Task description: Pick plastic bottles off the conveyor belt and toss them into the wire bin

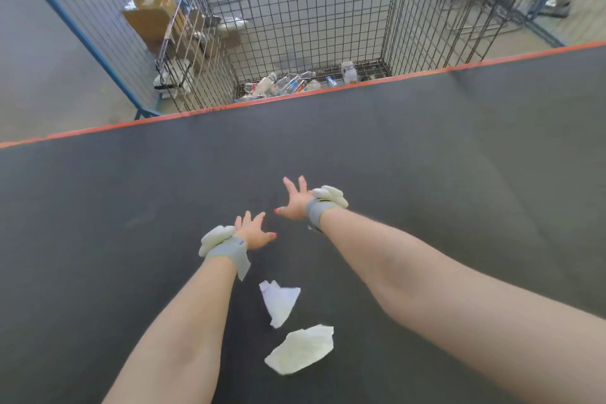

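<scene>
Stretching both arms out above the conveyor belt (442,157), toward its orange far edge (328,89). Spreading the left grip (254,231) wide with straight fingers, holding nothing; spreading the right grip (295,203) just as wide, slightly nearer the belt's far edge, likewise holding nothing. Wearing grey wrist bands (226,251) with pale padding. Showing two crumpled paper scraps (280,302) lying on the belt between the forearms, and plastic bottles (288,84) lying in the bottom of the wire bin (311,10), just beyond the belt's far edge.
</scene>
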